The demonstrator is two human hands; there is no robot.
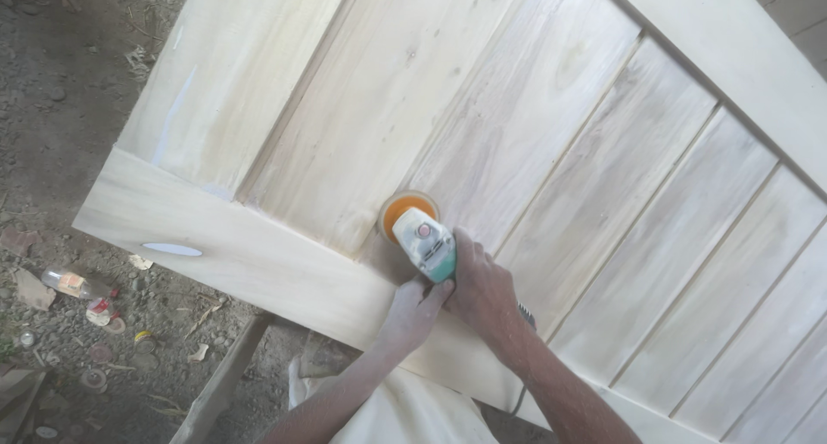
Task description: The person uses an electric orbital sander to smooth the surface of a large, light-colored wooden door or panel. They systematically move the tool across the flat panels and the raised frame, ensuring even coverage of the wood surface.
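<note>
Filling most of my view is a big pale wooden door panel [534, 142], laid flat, with slanted boards set inside a wide plain frame. Its lower rail runs across in front of me and has a small oval hole [171, 249] near the left end. Below it lies the dirt floor [60, 108], strewn with scraps and a plastic bottle [76, 285]. My right hand [482, 291] wraps its fingers closed around the body of a small power sander [424, 242], whose round orange pad sits flat on the boards just above the lower rail. My left hand [415, 310] rests beside it, fingers curled and touching the sander's green rear end, on the rail. Dust coats both my forearms.
</note>
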